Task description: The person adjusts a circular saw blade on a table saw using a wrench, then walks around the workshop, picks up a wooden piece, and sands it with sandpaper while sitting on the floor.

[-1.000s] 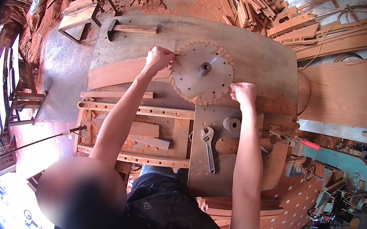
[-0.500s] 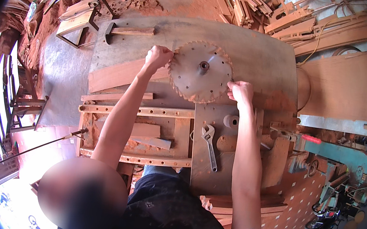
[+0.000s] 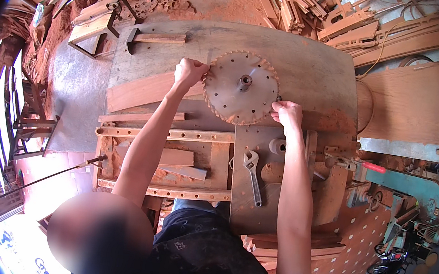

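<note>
A round toothed saw blade (image 3: 230, 94) sits over the worn machine table, with an arbor and nut (image 3: 245, 80) at its centre. At its left rim, my left hand (image 3: 189, 73) is closed, pinching the toothed edge. My right hand (image 3: 288, 115) pinches the rim on the lower right side. Below the blade, an adjustable wrench (image 3: 253, 178) lies on a metal plate, beside a small grey ring-shaped part (image 3: 277, 146) close to my right wrist.
A hammer (image 3: 157, 38) lies at the table's far left. Wooden boards (image 3: 137, 93) rest left of the blade. A slotted metal frame (image 3: 176, 133) spans the near left side. Stacked timber (image 3: 390, 40) lies at the far right, and a green machine (image 3: 416, 186) stands at right.
The view has shifted slightly. Both hands keep their pinch on the saw blade's rim, and the blade looks turned a little, its holes sitting in different places.
</note>
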Action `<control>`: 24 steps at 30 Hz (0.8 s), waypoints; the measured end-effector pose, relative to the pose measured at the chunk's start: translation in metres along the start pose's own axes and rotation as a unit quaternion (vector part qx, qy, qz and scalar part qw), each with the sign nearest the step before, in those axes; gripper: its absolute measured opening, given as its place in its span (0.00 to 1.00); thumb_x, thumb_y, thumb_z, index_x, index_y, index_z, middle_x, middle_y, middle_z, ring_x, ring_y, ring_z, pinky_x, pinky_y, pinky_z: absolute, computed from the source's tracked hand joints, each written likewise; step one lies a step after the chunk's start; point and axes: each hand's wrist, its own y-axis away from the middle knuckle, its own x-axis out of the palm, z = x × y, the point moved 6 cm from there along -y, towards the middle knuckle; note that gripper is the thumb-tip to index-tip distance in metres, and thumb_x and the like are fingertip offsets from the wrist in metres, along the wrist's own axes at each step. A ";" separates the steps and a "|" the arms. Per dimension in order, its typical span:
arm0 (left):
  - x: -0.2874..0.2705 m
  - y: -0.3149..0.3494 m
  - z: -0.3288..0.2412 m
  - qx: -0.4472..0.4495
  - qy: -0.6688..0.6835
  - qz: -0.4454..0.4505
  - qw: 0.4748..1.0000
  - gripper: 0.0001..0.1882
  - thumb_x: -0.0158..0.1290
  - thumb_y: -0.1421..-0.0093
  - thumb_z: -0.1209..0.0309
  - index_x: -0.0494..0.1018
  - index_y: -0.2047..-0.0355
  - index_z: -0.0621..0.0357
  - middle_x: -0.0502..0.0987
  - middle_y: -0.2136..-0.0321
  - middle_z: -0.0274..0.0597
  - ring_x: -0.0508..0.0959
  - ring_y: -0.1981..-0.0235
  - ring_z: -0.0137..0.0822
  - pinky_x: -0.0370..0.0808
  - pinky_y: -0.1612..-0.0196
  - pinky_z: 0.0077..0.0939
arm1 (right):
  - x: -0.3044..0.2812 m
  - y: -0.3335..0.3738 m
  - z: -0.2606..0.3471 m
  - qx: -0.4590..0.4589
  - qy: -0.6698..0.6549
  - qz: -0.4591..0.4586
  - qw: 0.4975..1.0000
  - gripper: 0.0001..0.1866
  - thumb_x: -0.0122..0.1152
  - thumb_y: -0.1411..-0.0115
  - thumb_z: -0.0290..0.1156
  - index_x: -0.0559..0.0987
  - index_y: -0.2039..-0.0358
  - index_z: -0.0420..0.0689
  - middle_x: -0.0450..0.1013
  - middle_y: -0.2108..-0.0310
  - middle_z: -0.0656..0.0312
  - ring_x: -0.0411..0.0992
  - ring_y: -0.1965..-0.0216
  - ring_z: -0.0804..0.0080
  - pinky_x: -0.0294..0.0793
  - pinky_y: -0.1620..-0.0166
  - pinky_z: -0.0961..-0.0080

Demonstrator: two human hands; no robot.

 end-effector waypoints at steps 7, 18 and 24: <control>-0.001 0.000 -0.004 -0.002 -0.015 -0.001 1.000 0.15 0.64 0.42 0.58 0.88 0.66 0.57 0.86 0.75 0.40 0.85 0.74 0.31 0.83 0.62 0.28 | 0.000 0.000 -0.001 -0.001 0.000 0.005 1.000 0.12 0.71 0.44 0.30 0.86 0.64 0.34 0.83 0.73 0.57 0.82 0.74 0.74 0.83 0.69 0.77; -0.008 0.015 -0.028 0.056 -0.088 -0.068 0.992 0.22 0.62 0.43 0.51 0.87 0.61 0.57 0.87 0.66 0.44 0.87 0.63 0.42 0.82 0.54 0.37 | -0.027 0.022 0.026 -0.168 0.231 -0.107 0.953 0.19 0.74 0.47 0.34 0.85 0.60 0.34 0.83 0.69 0.49 0.83 0.64 0.51 0.83 0.57 0.60; -0.006 0.035 -0.050 0.178 -0.084 -0.026 0.980 0.28 0.66 0.45 0.51 0.82 0.49 0.55 0.86 0.55 0.45 0.86 0.55 0.45 0.81 0.48 0.37 | -0.054 0.122 0.038 -0.207 0.394 -0.030 0.895 0.41 0.78 0.52 0.48 0.76 0.43 0.35 0.77 0.49 0.44 0.74 0.44 0.48 0.74 0.42 0.59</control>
